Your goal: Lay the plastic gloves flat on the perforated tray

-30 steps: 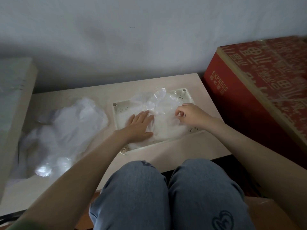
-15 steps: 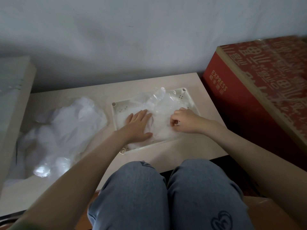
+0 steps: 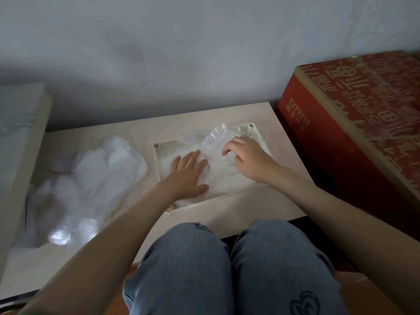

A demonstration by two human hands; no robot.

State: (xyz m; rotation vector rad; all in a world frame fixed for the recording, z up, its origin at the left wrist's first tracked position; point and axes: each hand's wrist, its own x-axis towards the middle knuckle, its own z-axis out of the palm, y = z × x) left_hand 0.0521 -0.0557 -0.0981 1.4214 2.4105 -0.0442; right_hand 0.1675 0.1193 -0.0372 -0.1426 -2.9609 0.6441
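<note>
A cream perforated tray (image 3: 161, 153) lies on the low table, right of centre. Clear plastic gloves (image 3: 216, 142) are spread over it, their far part puffed up. My left hand (image 3: 188, 173) presses flat on the gloves at the tray's left half, fingers straight. My right hand (image 3: 246, 156) rests on the gloves at the right half, fingers loosely bent and spread, touching the plastic. A loose heap of more plastic gloves (image 3: 91, 180) lies on the table to the left of the tray.
The pale table (image 3: 256, 210) stands against a white wall. A red cardboard box (image 3: 354, 123) marked EXPRESS stands close on the right. A pale slab (image 3: 18, 142) stands at the far left. My knees in jeans (image 3: 227, 267) are under the table's front edge.
My right hand has slid from the tray's middle toward its far right corner and its fingers have spread. My left hand stays pressed in place.
</note>
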